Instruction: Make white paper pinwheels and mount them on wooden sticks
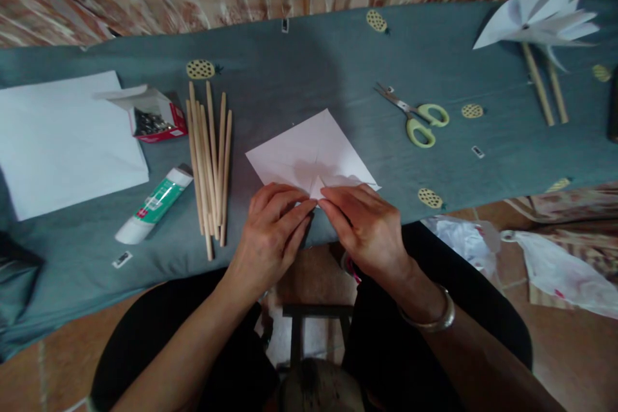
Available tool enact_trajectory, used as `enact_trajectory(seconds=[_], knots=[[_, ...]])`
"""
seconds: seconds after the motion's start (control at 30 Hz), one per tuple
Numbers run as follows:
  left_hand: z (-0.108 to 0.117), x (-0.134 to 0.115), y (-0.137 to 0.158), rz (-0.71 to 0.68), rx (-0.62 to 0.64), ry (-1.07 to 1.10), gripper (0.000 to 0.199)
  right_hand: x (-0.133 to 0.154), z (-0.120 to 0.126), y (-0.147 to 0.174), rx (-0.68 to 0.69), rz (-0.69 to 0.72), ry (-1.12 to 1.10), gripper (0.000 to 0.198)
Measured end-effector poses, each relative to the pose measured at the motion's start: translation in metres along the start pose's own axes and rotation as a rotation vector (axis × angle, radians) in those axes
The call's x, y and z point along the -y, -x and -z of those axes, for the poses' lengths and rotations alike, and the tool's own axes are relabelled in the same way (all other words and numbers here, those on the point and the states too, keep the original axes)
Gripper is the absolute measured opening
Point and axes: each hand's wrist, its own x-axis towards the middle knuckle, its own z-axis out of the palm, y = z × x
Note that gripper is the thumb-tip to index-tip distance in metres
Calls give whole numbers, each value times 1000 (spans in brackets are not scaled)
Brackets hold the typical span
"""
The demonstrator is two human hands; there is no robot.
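One stack of white paper (72, 148) lies at far left on a grey-green cloth (299, 64), with an open red box (164, 134) of small metal pieces (149, 122) at its right edge and a green-and-white tube (154, 206) nearer the person. Next comes a bundle of wooden sticks (209, 167). At centre, a white paper square (328, 141) lies cornerwise near the cloth's front edge. The left hand (270, 232) pinches its near corner; the right hand (369, 222) pinches there too, fingertips almost meeting. The step looks like folding that corner, though the fingers partly hide the crease. The next move seems to call for a steady hold and even pressure. Farther right lie green-handled scissors (408, 107), then white paper pinwheels (535, 13) on sticks.
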Motion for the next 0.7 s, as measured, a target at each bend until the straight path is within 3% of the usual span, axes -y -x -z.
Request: enact_trajectory(seconds=[0.23,0.7], knots=[[0,0,1,1,4,-20,24,0,-1,-2,-29,72,87,21],[-2,0,2,15,21,-27,24,1,-2,-1,-14,72,177,20]])
